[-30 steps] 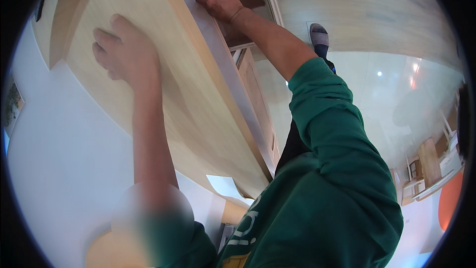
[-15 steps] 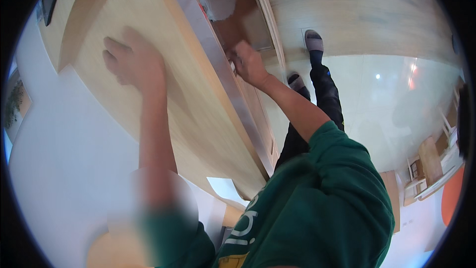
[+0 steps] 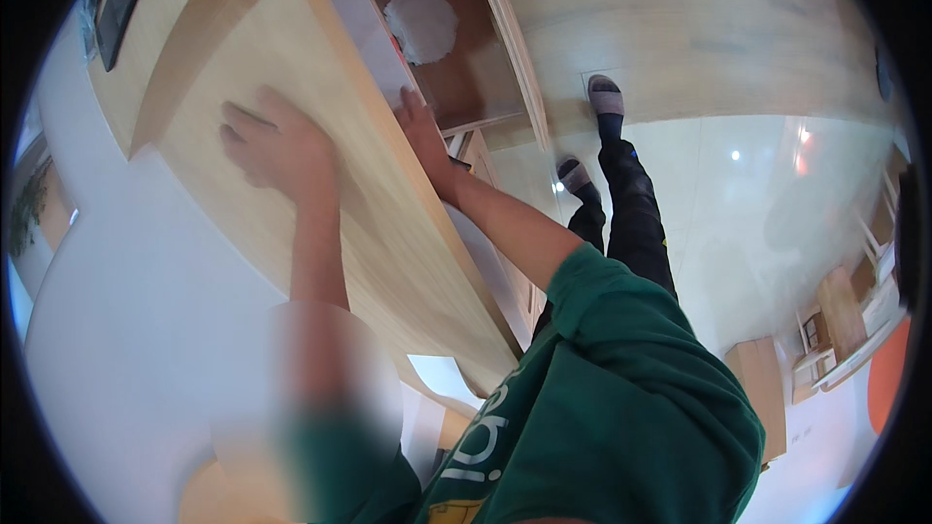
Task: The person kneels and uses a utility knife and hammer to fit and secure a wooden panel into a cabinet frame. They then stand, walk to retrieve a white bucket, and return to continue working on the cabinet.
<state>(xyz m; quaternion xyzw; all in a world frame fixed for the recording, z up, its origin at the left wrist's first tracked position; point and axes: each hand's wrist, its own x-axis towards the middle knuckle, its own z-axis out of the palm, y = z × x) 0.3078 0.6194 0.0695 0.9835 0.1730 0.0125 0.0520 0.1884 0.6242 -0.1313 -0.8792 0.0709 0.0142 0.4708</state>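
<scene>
My left hand (image 3: 282, 147) is held over the pale wooden tabletop (image 3: 379, 223), fingers apart and nothing in it. I cannot tell if it touches the wood. My right hand (image 3: 424, 141) lies along the table's edge, at the grey panel (image 3: 351, 15) beside an open drawer-like compartment (image 3: 476, 49). Its fingers are stretched out and hold nothing that I can see. Inside the brown-bottomed compartment sits a roundish white thing (image 3: 422, 27) with an uneven rim; its kind is unclear. A small dark piece shows beside my right wrist, partly hidden.
A dark flat device (image 3: 121, 10) rests on the tabletop at the far left. White paper (image 3: 444, 376) lies at the near table edge. My slippered feet (image 3: 606, 97) stand to the right of the compartment. A brown box (image 3: 757, 393) and wooden furniture (image 3: 841, 311) are at the right.
My right hand has moved left from the compartment's near end to the table edge, its curled fingers now straightened. My left hand stays spread over the tabletop. The view has shifted slightly.
</scene>
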